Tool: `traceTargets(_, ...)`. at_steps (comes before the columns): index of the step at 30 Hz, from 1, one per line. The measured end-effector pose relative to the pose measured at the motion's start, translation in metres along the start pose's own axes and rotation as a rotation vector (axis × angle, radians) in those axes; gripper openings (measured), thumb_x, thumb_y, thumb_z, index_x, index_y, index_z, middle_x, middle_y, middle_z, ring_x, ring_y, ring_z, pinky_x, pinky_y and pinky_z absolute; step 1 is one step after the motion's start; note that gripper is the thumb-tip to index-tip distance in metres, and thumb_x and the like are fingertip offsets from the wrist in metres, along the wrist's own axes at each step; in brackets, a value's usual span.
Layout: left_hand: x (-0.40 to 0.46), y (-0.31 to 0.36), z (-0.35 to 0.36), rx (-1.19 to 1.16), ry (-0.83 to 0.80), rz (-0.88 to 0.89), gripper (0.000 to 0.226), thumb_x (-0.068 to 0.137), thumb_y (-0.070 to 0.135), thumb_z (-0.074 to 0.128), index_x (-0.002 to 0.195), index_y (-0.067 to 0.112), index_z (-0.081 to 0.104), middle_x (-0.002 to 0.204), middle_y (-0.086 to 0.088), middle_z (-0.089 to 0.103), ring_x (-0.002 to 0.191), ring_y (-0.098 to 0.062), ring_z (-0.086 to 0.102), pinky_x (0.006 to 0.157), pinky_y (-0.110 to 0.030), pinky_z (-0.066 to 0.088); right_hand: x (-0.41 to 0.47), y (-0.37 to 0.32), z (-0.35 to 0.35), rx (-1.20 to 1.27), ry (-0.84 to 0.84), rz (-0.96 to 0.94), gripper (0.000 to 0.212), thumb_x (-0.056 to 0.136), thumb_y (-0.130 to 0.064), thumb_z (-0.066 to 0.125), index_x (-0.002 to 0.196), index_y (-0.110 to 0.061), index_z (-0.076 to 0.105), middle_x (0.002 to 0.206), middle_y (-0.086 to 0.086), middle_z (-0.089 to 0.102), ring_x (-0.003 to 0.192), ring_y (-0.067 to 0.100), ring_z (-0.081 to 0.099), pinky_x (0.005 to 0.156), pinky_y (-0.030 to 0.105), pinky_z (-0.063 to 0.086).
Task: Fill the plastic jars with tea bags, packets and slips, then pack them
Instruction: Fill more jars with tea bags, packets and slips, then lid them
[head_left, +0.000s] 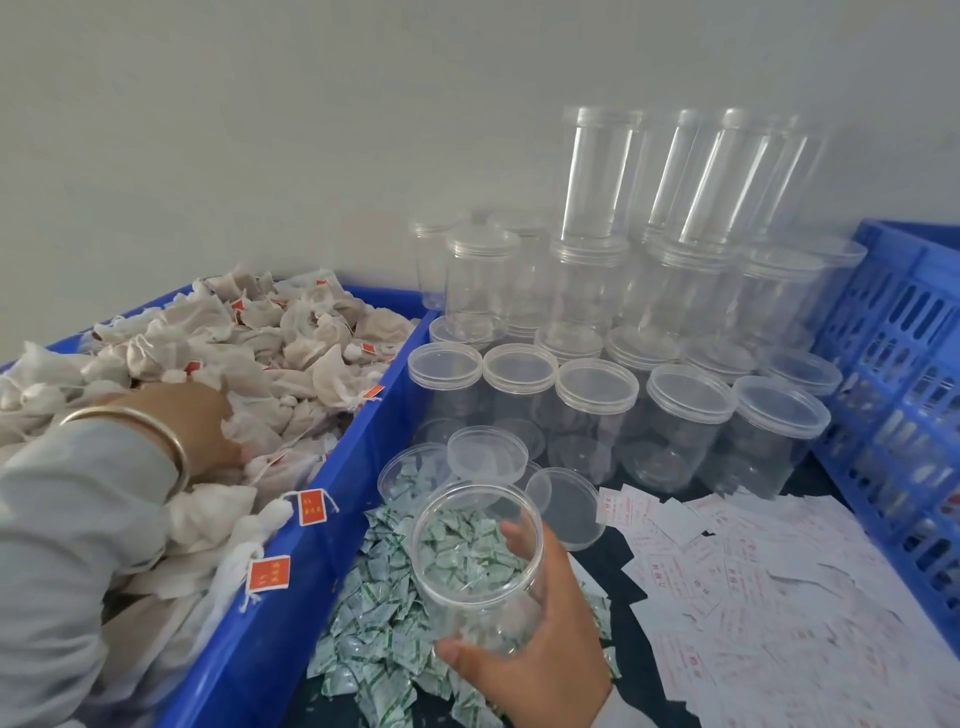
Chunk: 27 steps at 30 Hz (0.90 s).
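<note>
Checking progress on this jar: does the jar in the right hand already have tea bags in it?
No. The open jar held by the right hand is empty; green packets show through its clear wall.

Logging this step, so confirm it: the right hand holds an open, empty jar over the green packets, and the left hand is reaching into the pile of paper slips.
One detail is wrong. The head view shows the left hand in the blue bin of tea bags, not the paper slips. The right hand does hold the open, empty jar over the green packets.
</note>
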<state>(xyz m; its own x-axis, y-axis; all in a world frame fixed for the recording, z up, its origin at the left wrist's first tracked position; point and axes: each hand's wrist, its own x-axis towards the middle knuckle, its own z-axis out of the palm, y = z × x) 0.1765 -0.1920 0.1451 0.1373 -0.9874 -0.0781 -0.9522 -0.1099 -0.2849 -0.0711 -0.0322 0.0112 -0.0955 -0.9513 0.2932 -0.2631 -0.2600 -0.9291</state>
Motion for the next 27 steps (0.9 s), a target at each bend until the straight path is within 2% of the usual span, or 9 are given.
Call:
traceTargets(4,0.004,0.003,-0.004,-0.048,-0.026,-0.029,0.056,0.089,0.047,0.053,0.137,0.019,0.043,0.137,-0.007,0.047,0.121,-0.023,0.049,0.103,-0.032,0.04,-0.001,0.002,0.0,-0.007,-0.007,0.022,0.101,0.038,-0.068,0.083,0.123,-0.062,0.031,0.129,-0.037,0.042,0.121,-0.016,0.041,0.088,-0.005,0.032)
traceTargets(9,0.014,-0.001,0.004,-0.291,0.141,-0.021,0.045,0.095,0.038,0.047,0.133,0.015,0.05,0.129,-0.012,0.055,0.112,-0.03,0.056,0.095,-0.036,0.045,0.0,0.001,0.0,-0.005,-0.011,0.007,0.097,0.041,-0.066,0.084,0.124,-0.06,0.034,0.129,-0.035,0.044,0.12,-0.015,0.043,0.09,-0.005,0.031)
traceTargets(12,0.022,-0.008,0.009,-0.542,0.286,0.0,0.032,0.093,0.04,0.048,0.111,0.015,0.058,0.109,-0.019,0.063,0.098,-0.037,0.059,0.089,-0.045,0.048,-0.002,0.004,0.0,0.016,-0.024,0.009,0.1,0.043,-0.061,0.086,0.129,-0.052,0.034,0.13,-0.034,0.044,0.122,-0.014,0.042,0.092,-0.003,0.031)
traceTargets(14,0.022,-0.01,0.008,-0.679,0.476,0.049,0.027,0.092,0.043,0.045,0.083,0.019,0.052,0.084,-0.016,0.065,0.077,-0.034,0.06,0.072,-0.044,0.05,-0.001,0.005,0.0,0.023,-0.027,0.017,0.107,0.045,-0.057,0.087,0.136,-0.044,0.031,0.13,-0.036,0.042,0.123,-0.014,0.04,0.092,-0.004,0.03)
traceTargets(17,0.006,-0.003,0.003,-0.881,0.717,0.14,0.029,0.093,0.046,0.042,0.08,0.021,0.046,0.069,-0.008,0.062,0.063,-0.031,0.06,0.06,-0.04,0.048,0.002,0.003,-0.001,0.015,-0.046,0.02,0.102,0.049,-0.049,0.089,0.126,-0.067,0.024,0.126,-0.045,0.039,0.119,-0.023,0.036,0.087,-0.009,0.026)
traceTargets(19,-0.01,0.008,-0.008,-1.259,0.607,0.234,0.021,0.095,0.042,0.045,0.089,0.023,0.051,0.074,-0.007,0.067,0.066,-0.028,0.068,0.064,-0.046,0.056,0.003,0.003,-0.003,0.01,-0.067,0.05,0.102,0.051,-0.042,0.09,0.111,-0.082,0.018,0.12,-0.052,0.036,0.115,-0.03,0.033,0.082,-0.011,0.024)
traceTargets(22,-0.033,0.027,-0.021,-1.738,0.316,0.329,0.008,0.096,0.023,0.052,0.091,0.02,0.057,0.067,-0.002,0.07,0.061,-0.017,0.07,0.053,-0.029,0.057,0.003,0.007,-0.004,-0.039,-0.076,0.122,0.107,0.042,-0.053,0.088,0.104,-0.087,0.007,0.112,-0.058,0.03,0.111,-0.034,0.028,0.079,-0.013,0.025)
traceTargets(25,-0.053,0.046,-0.028,-1.931,0.101,0.405,0.005,0.089,0.013,0.057,0.091,0.017,0.059,0.064,0.001,0.069,0.054,-0.013,0.066,0.048,-0.022,0.053,0.004,0.01,-0.003,-0.101,-0.088,0.153,0.111,0.036,-0.059,0.085,0.105,-0.085,0.001,0.114,-0.059,0.026,0.112,-0.034,0.026,0.082,-0.011,0.026)
traceTargets(27,-0.061,0.054,-0.028,-1.955,0.01,0.454,0.013,0.079,0.014,0.062,0.091,0.015,0.06,0.064,-0.001,0.067,0.052,-0.014,0.063,0.048,-0.022,0.054,0.003,0.013,-0.001,-0.087,-0.079,0.158,0.11,0.035,-0.06,0.083,0.115,-0.075,0.007,0.12,-0.049,0.033,0.113,-0.032,0.028,0.086,-0.01,0.025)
